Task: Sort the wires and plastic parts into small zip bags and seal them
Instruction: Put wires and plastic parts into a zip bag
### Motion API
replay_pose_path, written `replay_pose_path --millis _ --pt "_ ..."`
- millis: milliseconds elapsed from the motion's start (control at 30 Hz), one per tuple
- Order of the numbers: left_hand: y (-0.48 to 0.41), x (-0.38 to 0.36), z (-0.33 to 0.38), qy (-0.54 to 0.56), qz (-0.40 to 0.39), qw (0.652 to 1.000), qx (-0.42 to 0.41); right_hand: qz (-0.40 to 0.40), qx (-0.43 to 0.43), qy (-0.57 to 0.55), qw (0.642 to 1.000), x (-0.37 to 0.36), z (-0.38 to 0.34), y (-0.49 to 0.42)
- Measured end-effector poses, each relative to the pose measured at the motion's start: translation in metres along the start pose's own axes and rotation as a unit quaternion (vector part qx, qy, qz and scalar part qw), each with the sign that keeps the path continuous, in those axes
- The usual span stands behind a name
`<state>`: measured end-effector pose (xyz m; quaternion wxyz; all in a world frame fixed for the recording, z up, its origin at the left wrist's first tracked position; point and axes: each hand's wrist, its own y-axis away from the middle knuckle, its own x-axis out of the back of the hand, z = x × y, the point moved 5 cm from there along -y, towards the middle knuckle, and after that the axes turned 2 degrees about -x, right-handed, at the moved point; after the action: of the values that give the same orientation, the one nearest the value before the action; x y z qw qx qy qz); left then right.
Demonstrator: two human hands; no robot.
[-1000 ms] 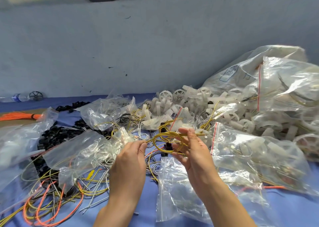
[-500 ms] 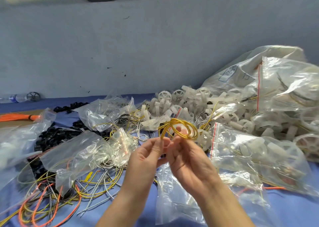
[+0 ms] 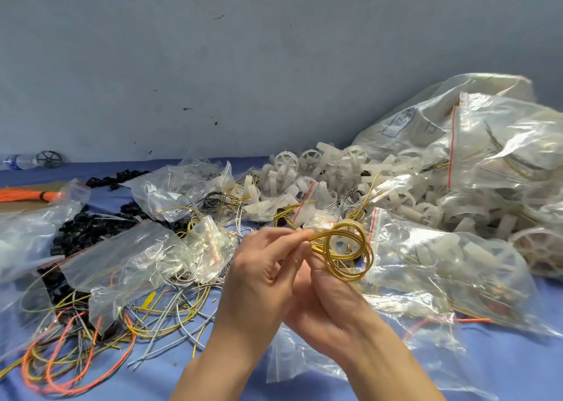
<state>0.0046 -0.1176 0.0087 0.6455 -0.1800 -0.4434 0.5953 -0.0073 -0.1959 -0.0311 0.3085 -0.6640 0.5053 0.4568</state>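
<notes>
While both hands meet above the blue bench, the left hand pinches the tail of a coiled yellow wire bundle and the right hand curls under its loop. Clear zip bags crowd either side, one lying flat beneath the wrists. White plastic wheels pile up behind. Half a second earlier the coil stood over the fingertips; now it leans rightward.

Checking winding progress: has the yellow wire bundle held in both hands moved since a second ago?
Yes. The yellow wire coil has shifted right, and its edge now reaches the red seal strip of the clear plastic zip bag beside it.
</notes>
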Motion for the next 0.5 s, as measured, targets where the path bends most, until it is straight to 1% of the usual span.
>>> replay_pose_path --millis 67,133,167,200,233,267,300,333,367,400,433,467,500 --pt "0.000 0.001 -0.002 -0.035 -0.026 0.999 -0.009 0.037 0.006 0.050 0.998 0.003 0.002 0.000" --pt "0.001 0.005 -0.005 -0.023 -0.036 0.999 0.009 0.077 0.028 0.107 0.991 0.006 -0.002 -0.003" --pt "0.001 0.009 -0.010 -0.009 -0.024 0.999 0.037 0.108 0.054 0.164 0.979 0.009 -0.007 -0.004" --pt "0.000 0.015 -0.016 -0.001 -0.006 0.997 0.076 0.143 0.089 0.250 0.953 0.010 -0.014 -0.004" --pt "0.000 0.021 -0.025 -0.002 0.008 0.992 0.123 0.177 0.129 0.357 0.908 0.011 -0.022 -0.003" --pt "0.002 0.027 -0.035 -0.005 0.011 0.984 0.175 0.205 0.181 0.471 0.839 0.010 -0.031 0.000" --pt "0.004 0.032 -0.046 -0.004 0.002 0.974 0.229 0.207 0.235 0.583 0.750 0.006 -0.037 0.003" --pt "0.008 0.036 -0.057 0.001 -0.015 0.960 0.280 0.186 0.274 0.686 0.648 0.001 -0.039 0.005" --pt "0.014 0.040 -0.067 0.004 -0.033 0.945 0.326 0.156 0.285 0.767 0.553 -0.001 -0.036 0.005" --pt "0.020 0.045 -0.075 0.006 -0.048 0.930 0.364 0.122 0.274 0.827 0.476 0.000 -0.029 0.003" --pt "0.026 0.050 -0.081 0.011 -0.059 0.918 0.392 0.086 0.250 0.871 0.415 0.003 -0.022 0.001" --pt "0.031 0.055 -0.085 0.023 -0.065 0.907 0.415 0.058 0.222 0.901 0.367 0.006 -0.014 -0.001" --pt "0.035 0.059 -0.087 0.043 -0.071 0.896 0.436 0.042 0.200 0.922 0.330 0.009 -0.009 -0.003"
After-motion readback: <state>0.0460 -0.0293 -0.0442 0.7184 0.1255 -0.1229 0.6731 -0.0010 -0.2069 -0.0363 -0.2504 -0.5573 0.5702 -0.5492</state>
